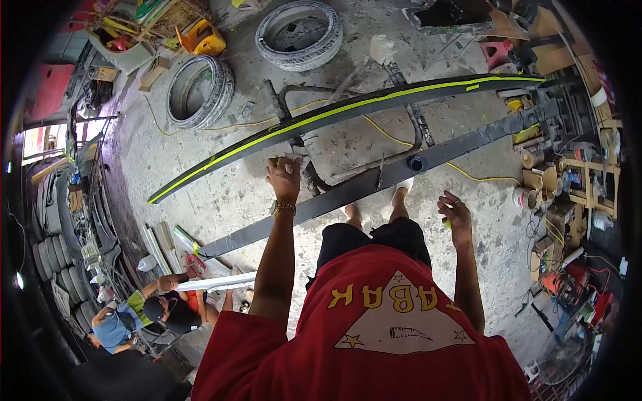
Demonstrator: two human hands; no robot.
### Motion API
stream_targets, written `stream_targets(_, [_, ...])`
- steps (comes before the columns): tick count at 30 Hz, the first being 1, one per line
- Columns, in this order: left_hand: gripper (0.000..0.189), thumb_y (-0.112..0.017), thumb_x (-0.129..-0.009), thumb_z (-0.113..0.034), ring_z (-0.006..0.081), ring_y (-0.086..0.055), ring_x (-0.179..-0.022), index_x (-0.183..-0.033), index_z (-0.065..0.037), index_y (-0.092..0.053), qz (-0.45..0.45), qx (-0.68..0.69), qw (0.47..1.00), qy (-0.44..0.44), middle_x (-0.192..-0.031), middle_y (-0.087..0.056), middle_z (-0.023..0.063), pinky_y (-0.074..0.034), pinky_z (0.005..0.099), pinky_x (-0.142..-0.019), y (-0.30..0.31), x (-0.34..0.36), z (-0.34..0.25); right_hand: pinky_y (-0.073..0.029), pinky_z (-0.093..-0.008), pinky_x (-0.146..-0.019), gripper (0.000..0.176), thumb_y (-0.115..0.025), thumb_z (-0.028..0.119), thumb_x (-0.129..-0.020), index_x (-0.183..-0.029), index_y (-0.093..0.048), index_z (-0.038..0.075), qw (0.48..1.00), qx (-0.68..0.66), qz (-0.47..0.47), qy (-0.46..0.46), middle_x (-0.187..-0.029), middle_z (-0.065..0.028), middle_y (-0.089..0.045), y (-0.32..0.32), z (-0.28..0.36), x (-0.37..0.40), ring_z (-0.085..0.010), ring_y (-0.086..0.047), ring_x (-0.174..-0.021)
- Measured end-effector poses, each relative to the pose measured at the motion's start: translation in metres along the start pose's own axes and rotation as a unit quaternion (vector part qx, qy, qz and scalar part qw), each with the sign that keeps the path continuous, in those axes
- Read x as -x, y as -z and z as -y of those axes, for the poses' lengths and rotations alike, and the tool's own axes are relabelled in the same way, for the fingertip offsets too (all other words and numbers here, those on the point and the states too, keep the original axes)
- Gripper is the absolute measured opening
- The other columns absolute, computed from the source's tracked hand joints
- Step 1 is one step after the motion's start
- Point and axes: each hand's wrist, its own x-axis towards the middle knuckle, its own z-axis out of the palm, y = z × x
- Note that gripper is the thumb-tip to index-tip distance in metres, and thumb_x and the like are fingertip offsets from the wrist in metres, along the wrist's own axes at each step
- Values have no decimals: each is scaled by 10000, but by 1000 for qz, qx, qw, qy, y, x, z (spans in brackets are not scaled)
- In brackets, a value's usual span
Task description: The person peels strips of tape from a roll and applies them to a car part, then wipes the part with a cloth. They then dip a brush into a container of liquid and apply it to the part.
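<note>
A long curved black strip with a yellow-green tape line along it lies across a dark tubular stand. My left hand, with a watch at the wrist, is just below the strip. Its fingers are bent around a small grey sheet, partly hidden. Off to the right, away from the strip, my right hand has curled fingers and a small piece of yellow-green tape at the thumb. Nearer my feet, a long dark grey beam runs diagonally between the hands and the strip.
Two tyres and a yellow plastic piece sit on the far floor. A yellow cord crosses under the stand. Boxes and tools line the right side. At lower left, a co-worker is beside a white panel.
</note>
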Motion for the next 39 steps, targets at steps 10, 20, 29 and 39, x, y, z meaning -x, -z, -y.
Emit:
stream_targets(10, [406,-841,-805,-475,375,-581,-1071,-911,-135,-646,37,-34,994,97,-1079,-604,101,-401,607,-882,-2,17,-19,-516,-274,-633,578,-851,126,-845,-1361,-605,41,983,109,-68,128,-1154,-97,-695,-24,-39,-51,-129,-643,-756])
stream_targets(20, [197,-745,-926,-141,353,-605,-901,-1036,-24,-632,-42,82,992,-82,-1008,-619,152,-524,430,-764,19,9,-62,-555,-290,-686,612,-881,92,-812,-1361,-611,72,954,141,-123,235,-1137,-102,-689,-26,-62,-70,-139,-650,-776])
stream_targets(29, [210,-775,-901,-209,298,-706,-714,-914,-37,-655,254,195,945,-72,-794,-703,143,-554,399,-660,-42,63,-142,-553,-379,-776,690,-912,185,-756,-1363,-599,88,892,257,-151,340,-1176,-130,-662,-50,-56,-83,-227,-655,-885])
stream_targets(39, [412,-777,-874,-407,387,-715,-800,-942,-27,-635,291,13,954,-66,-845,-720,194,-559,487,-696,-88,78,-174,-482,-471,-1019,739,-966,225,-644,-1299,-646,103,902,217,-173,331,-1233,-175,-605,-68,-32,-92,-381,-572,-1189])
